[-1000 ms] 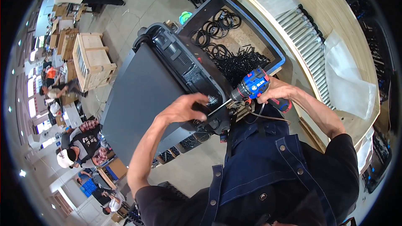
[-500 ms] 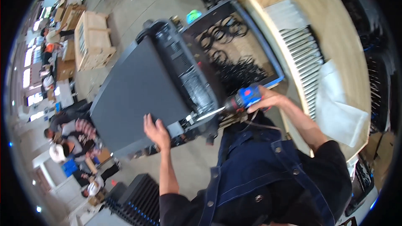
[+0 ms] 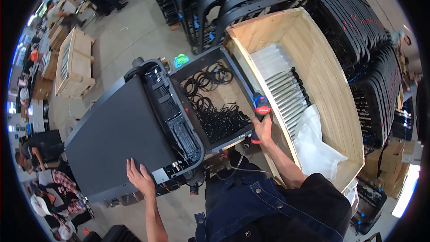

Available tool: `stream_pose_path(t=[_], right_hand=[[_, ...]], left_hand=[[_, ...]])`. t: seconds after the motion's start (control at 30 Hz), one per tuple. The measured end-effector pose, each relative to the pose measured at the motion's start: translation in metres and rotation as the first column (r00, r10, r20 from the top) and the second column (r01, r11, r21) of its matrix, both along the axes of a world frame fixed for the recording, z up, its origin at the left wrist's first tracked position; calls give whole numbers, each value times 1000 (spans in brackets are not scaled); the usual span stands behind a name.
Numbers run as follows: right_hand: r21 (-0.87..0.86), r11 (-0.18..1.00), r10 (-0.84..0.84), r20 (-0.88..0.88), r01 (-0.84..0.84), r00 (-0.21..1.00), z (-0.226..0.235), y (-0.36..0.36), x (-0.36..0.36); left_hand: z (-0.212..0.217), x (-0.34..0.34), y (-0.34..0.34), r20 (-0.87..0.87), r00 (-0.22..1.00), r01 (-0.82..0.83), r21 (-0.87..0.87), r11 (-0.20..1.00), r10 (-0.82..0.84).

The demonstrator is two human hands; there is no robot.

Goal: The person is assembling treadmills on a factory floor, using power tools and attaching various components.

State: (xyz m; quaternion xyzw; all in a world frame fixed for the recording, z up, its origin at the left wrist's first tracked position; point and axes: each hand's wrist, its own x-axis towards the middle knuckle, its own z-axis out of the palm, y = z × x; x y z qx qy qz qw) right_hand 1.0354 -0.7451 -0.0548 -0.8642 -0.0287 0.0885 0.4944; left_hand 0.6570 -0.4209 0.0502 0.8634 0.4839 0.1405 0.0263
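Observation:
My left hand (image 3: 140,178) lies with fingers spread on the near edge of a treadmill deck, touching its black running belt (image 3: 118,136). At the deck's right end the motor compartment (image 3: 172,112) is uncovered, showing a motor and a circuit board. My right hand (image 3: 263,128) grips a blue, black and red cordless drill (image 3: 261,106), its fingers wrapped round the handle. The drill is over the right edge of a shallow dark tray (image 3: 210,145), pointing away from me. In the tray are coiled black cables (image 3: 210,76) and a pile of small black screws or bolts (image 3: 224,121).
Right of the tray stands a large wooden crate (image 3: 338,107) holding a row of metal rollers (image 3: 286,98) and white foam wrap (image 3: 313,148). Black frames (image 3: 233,0) are stacked behind it. A green roll of tape (image 3: 181,60) sits beyond the tray. Other people are at the left.
My right hand has carried the drill from the deck's near right corner to the tray's right edge. My left hand stays on the deck. The view has shifted.

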Motion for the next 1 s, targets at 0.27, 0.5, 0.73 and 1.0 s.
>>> stream_pose_path(t=[0.27,0.5,0.73,1.0], right_hand=[[-52,996,75,2,-75,997,-22,-20,-17],[-157,987,12,221,23,975,27,15,-121],[233,861,505,-274,-453,819,115,127,-303],[695,715,689,-685,-68,238,47,278,-434]], left_hand=[[3,-5,13,129,991,29,13,999,-30],[1,-18,27,164,976,144,1,990,-142],[-8,-87,71,319,820,520,-69,851,-475],[-12,-281,175,125,870,489,-99,867,-476]])
